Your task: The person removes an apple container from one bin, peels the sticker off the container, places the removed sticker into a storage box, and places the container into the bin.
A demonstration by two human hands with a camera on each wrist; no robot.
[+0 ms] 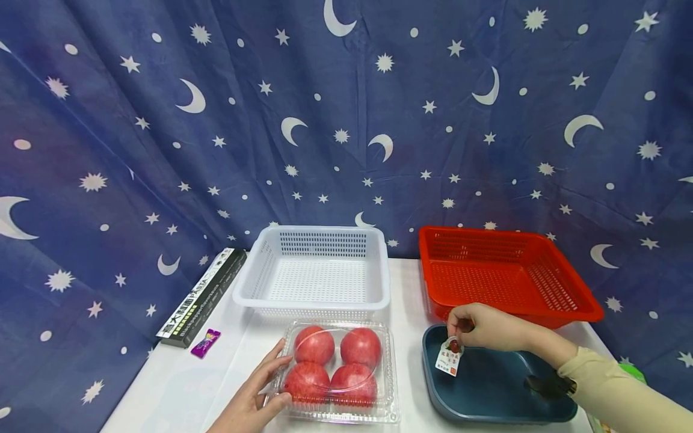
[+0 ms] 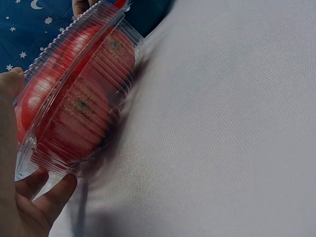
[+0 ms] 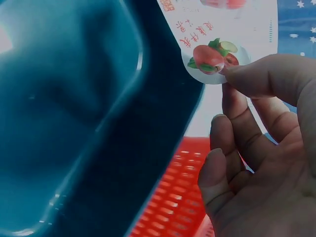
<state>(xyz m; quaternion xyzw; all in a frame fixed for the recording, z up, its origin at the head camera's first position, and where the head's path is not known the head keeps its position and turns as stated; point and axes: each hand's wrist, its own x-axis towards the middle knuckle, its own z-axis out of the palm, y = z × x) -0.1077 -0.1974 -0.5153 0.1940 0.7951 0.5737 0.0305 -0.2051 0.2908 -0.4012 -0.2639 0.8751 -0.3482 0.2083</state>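
Observation:
A clear plastic clamshell box of red apples sits on the table in the head view. My left hand rests at its left side, fingers extended and thumb on the front left of the lid. In the left wrist view those fingertips touch the ridged plastic. My right hand pinches a small white paper label between thumb and fingers, over the dark blue tub. Red lettering and a fruit picture show on the label in the right wrist view; its other fingers are loosely curled.
A white basket stands behind the apple box, and a red basket behind the tub. At the left lie a black-and-white pasta box and a small purple packet. A green package shows partly behind the right sleeve.

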